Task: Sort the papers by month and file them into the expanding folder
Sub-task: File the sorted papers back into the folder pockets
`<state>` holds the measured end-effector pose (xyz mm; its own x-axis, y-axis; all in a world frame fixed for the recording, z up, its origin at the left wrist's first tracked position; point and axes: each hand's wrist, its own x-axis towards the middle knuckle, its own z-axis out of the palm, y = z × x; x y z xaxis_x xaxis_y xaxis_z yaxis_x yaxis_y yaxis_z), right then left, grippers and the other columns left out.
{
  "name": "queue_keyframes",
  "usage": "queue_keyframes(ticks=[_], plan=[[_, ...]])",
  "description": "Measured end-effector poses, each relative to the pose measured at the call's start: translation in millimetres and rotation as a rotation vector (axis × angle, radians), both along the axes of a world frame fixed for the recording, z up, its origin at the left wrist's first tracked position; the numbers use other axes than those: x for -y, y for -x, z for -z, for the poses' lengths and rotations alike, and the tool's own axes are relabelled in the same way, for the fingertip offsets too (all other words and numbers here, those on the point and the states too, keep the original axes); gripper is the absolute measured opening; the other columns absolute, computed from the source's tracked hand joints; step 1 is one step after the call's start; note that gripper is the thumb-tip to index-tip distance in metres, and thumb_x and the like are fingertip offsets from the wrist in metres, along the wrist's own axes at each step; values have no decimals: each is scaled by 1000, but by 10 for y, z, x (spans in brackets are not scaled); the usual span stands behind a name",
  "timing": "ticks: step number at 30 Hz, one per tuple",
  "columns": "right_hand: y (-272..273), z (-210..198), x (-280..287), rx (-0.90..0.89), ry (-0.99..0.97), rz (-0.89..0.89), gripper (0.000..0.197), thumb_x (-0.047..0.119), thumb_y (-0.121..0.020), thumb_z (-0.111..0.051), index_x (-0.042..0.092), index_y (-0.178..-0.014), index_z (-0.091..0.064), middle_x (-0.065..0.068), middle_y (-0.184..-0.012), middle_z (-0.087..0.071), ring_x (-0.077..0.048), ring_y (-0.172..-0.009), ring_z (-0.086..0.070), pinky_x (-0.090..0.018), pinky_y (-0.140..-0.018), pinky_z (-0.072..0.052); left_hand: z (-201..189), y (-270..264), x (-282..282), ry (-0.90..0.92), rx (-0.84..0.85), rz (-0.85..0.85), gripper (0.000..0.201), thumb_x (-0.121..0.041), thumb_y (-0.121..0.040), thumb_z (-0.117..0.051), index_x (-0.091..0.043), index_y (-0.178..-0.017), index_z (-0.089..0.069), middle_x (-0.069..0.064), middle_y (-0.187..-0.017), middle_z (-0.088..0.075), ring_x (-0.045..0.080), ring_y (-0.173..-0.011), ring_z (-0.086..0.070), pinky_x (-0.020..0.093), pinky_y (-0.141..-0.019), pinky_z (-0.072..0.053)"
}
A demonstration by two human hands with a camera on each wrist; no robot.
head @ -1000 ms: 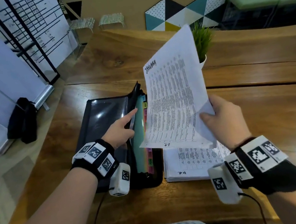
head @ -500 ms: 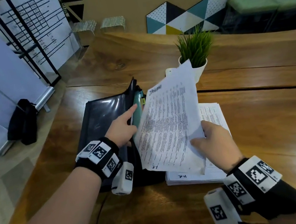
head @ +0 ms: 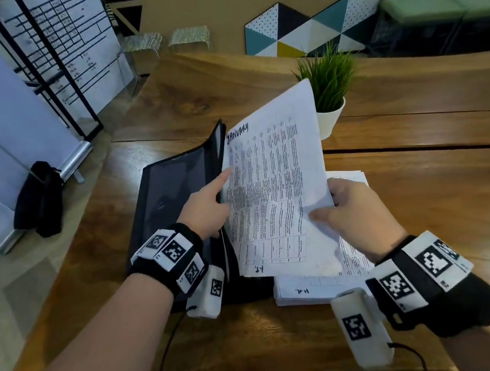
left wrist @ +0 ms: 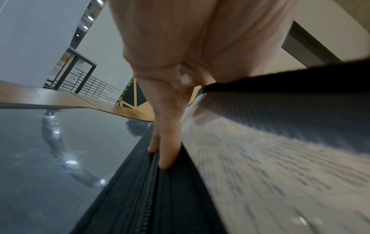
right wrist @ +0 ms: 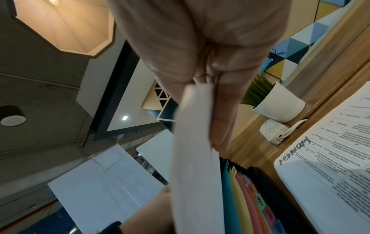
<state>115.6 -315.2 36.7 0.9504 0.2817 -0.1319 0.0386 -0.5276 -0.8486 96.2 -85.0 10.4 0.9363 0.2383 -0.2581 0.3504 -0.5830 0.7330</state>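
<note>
We've got the January sheet pinched at its edge by our right hand, tilted over the open expanding folder. Left hand, fingers straight, holds a pocket open just left of the sheet. Remaining paper stack lies on the surface under the right fingers.

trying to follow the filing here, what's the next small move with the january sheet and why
Probably lower the January sheet edge-first into the front pocket of the expanding folder. The right hand pinches its lower right edge, holding it tilted over the folder, while the left hand has fingers at the folder's opening, seemingly spreading it. The stack of papers waits beside it.
</note>
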Motion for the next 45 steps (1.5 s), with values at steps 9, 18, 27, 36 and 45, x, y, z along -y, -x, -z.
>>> queue_keyframes(ticks=[9,18,27,36,45], plan=[[-152,134,-219,-72,126,-49,13,7,-80,-63,-1,-89,-66,-14,-87,-69,-28,-82,-65,-28,-65,-51,-36,33,62,10,-11,21,76,-4,-85,-42,-50,-143,-24,-1,-118,-61,12,-51,-55,23,-47,-47],[-87,388,-782,-53,110,-197,20,16,-80,-65,3,-95,-66,-16,-91,-67,-28,-84,-63,-35,-72,-51,-165,80,122,99,57,81,76,-1,-87,-44,-47,-143,-25,-11,-123,-56,-4,-52,-49,17,-49,-43],[-5,601,-819,33,134,-266,14,16,-82,-63,15,-68,-65,-6,-70,-53,-24,-69,-57,-34,-64,-47,-214,91,44,119,55,96,75,1,-88,-42,-42,-146,-24,-12,-133,-47,-3,-44,-47,7,-45,-35],[-164,575,-691,17,156,-398,30,32,-93,-53,17,-117,-60,-2,-112,-56,-16,-98,-56,-25,-88,-43,-179,20,-10,226,10,89,77,9,-87,-41,-36,-147,-26,-18,-143,-34,-12,-94,-44,-4,-62,-38],[-428,851,861,-342,917,160,103,58,-70,-70,6,-144,-19,-18,-142,-32,-33,-130,-34,-44,-106,-36,-1,-31,62,254,-26,64,78,13,-86,-43,-37,-145,-30,-13,-148,-32,-3,-128,-25,16,-94,-28]])
